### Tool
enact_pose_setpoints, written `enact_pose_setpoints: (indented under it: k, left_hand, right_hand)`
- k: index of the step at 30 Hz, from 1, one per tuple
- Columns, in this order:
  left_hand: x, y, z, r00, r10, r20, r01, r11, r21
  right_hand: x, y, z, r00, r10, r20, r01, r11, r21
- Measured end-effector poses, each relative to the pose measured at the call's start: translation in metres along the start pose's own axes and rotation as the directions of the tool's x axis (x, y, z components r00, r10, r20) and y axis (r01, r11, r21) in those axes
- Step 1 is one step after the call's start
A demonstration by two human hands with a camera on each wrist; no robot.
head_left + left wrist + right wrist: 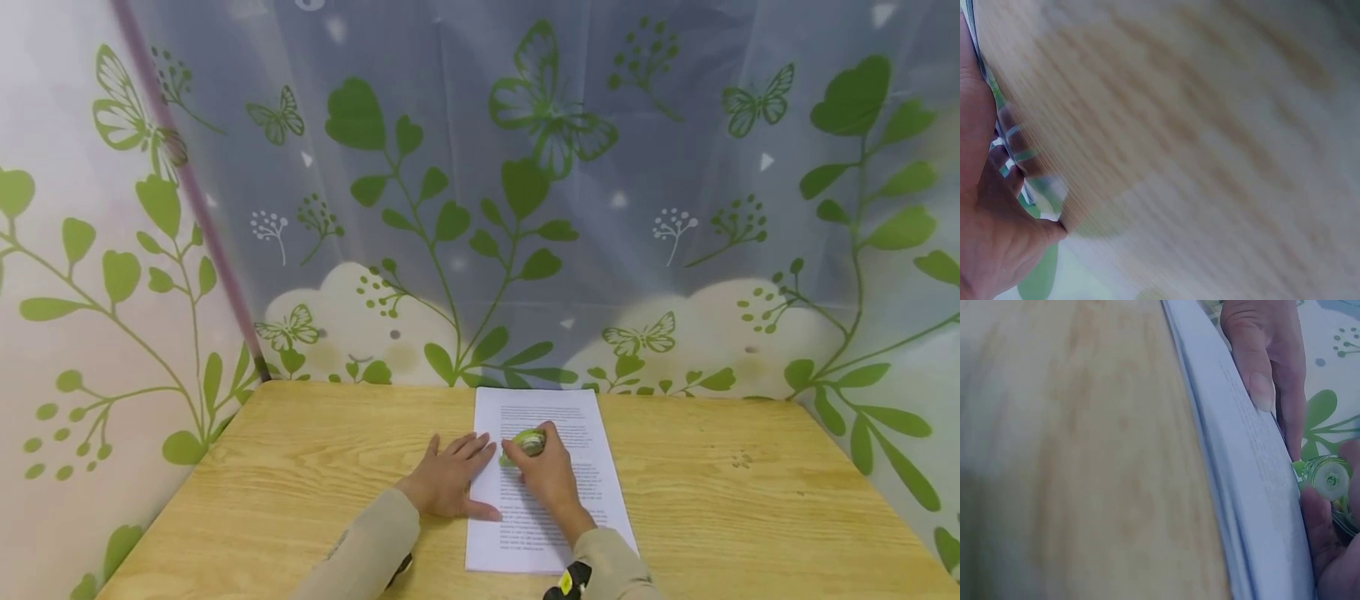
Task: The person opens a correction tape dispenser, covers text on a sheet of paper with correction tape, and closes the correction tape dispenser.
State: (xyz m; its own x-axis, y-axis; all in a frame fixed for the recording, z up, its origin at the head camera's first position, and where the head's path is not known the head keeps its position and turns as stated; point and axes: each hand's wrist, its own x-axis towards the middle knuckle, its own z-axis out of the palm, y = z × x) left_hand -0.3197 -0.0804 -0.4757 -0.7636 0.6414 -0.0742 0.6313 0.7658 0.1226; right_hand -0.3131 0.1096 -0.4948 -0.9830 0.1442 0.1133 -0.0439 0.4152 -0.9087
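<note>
A stack of printed paper (551, 533) lies on the table, lines of text facing up. My right hand (553, 477) grips a green correction tape (531, 442) between thumb and fingers, its tip down at the text in the upper half of the top sheet. Through its clear casing a white reel shows in the right wrist view. My left hand (448, 479) rests with straight, spread fingers over the left edge of the stack, thumb lower down on the sheet. In the left wrist view that hand (997, 206) appears at the left side, its fingers partly hidden.
The wooden table (322, 467) reaches a patterned curtain (450, 208) at the back and sides. Dark bands sit at both cuffs. Small dark marks (741, 459) show on the tabletop right of the paper.
</note>
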Motion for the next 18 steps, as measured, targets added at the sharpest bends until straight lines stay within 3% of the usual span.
enact_pose_setpoints:
  k: [18]
  left_hand:
    - [-0.0003,0.0022,-0.0019,1.000,-0.018,0.015,0.018,1.000,0.003]
  right_hand:
    - [0.0000,-0.0015,-0.0045,1.000,-0.024,-0.011,0.024,0.998,-0.060]
